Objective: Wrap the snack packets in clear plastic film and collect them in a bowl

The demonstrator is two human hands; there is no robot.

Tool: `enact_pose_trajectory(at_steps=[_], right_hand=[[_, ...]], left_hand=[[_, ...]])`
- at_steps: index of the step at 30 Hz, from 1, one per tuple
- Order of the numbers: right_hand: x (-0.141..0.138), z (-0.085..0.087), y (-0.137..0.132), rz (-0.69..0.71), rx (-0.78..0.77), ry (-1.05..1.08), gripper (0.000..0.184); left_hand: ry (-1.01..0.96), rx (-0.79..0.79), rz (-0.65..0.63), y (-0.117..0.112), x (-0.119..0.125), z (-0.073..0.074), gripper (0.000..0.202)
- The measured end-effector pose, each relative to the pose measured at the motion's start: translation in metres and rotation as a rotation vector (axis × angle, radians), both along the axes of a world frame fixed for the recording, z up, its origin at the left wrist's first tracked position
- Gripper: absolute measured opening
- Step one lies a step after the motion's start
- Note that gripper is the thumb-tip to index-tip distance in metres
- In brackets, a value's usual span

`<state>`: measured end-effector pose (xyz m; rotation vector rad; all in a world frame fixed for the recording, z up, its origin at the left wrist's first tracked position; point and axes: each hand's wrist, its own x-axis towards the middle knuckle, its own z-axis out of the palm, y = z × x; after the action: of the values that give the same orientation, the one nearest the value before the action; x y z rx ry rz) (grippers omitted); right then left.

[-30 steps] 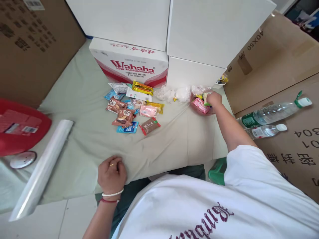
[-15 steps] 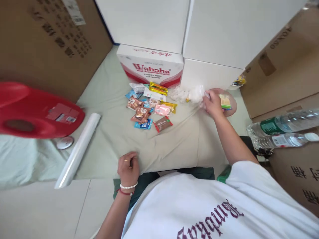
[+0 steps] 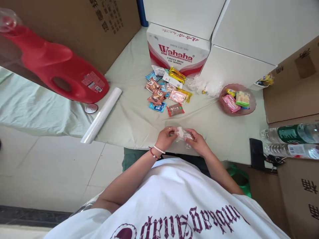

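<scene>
Both my hands meet at the near edge of the cloth-covered table (image 3: 139, 122). My left hand (image 3: 166, 137) and my right hand (image 3: 196, 142) each pinch one side of a small clear plastic bag (image 3: 182, 134) held between them. Farther back lies a pile of snack packets (image 3: 165, 94), and beside it a heap of crumpled clear bags (image 3: 208, 87). A pink bowl (image 3: 251, 107) with a few wrapped snacks sits at the right.
A Wahaha water carton (image 3: 175, 53) and white boxes (image 3: 249, 39) line the back. A red jug (image 3: 54, 66) lies at the left, beside a roll of clear film (image 3: 102, 114) and a round lid (image 3: 91, 108). Two water bottles (image 3: 291, 141) lie on cardboard at the right.
My right hand left the bowl and the bag heap and came back to the near edge with a clear bag. My left hand rose from the cloth to grip it too.
</scene>
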<state>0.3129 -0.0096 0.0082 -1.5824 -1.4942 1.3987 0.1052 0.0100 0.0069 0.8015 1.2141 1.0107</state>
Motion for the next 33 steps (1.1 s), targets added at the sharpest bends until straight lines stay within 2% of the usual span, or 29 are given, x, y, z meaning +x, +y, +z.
enact_pose_trajectory(at_steps=[1, 3, 8, 10, 13, 17, 20, 22, 24, 28, 30, 33], right_hand=[[0.006, 0.001, 0.0, -0.001, 0.005, -0.011, 0.06], [0.017, 0.002, -0.002, -0.024, 0.01, -0.007, 0.06], [0.031, 0.001, -0.016, -0.119, -0.002, 0.067, 0.039], [0.031, 0.004, -0.022, -0.129, 0.059, 0.032, 0.035], [0.035, 0.013, -0.029, -0.053, 0.218, -0.1, 0.028], [0.049, 0.029, -0.034, 0.154, 0.287, -0.208, 0.031], [0.056, 0.04, -0.031, 0.118, 0.4, -0.321, 0.036], [0.051, 0.044, -0.024, 0.131, 0.479, -0.409, 0.038], [0.038, 0.043, -0.015, 0.22, 0.525, -0.514, 0.038], [0.009, 0.032, 0.004, 0.351, 0.528, -0.773, 0.021], [-0.001, 0.025, 0.009, 0.315, 0.498, -0.821, 0.02], [-0.011, 0.018, 0.01, 0.179, 0.472, -0.782, 0.019]], left_hand=[[-0.026, -0.022, 0.02, 0.002, -0.001, -0.002, 0.033], [-0.075, -0.058, 0.07, 0.004, -0.005, -0.005, 0.033], [-0.217, -0.17, 0.182, 0.001, -0.019, -0.007, 0.043], [-0.267, -0.211, 0.205, 0.002, -0.021, -0.007, 0.046], [-0.324, -0.249, 0.232, 0.005, -0.022, -0.008, 0.045], [-0.347, -0.262, 0.246, 0.011, -0.022, -0.006, 0.041], [-0.338, -0.252, 0.225, 0.013, -0.019, -0.003, 0.041], [-0.329, -0.244, 0.197, 0.013, -0.015, 0.001, 0.041], [-0.326, -0.24, 0.161, 0.013, -0.01, 0.006, 0.041], [-0.344, -0.23, 0.096, 0.013, -0.008, 0.013, 0.045], [-0.345, -0.221, 0.088, 0.011, -0.01, 0.014, 0.05], [-0.242, -0.231, 0.084, 0.004, -0.007, 0.01, 0.056]])
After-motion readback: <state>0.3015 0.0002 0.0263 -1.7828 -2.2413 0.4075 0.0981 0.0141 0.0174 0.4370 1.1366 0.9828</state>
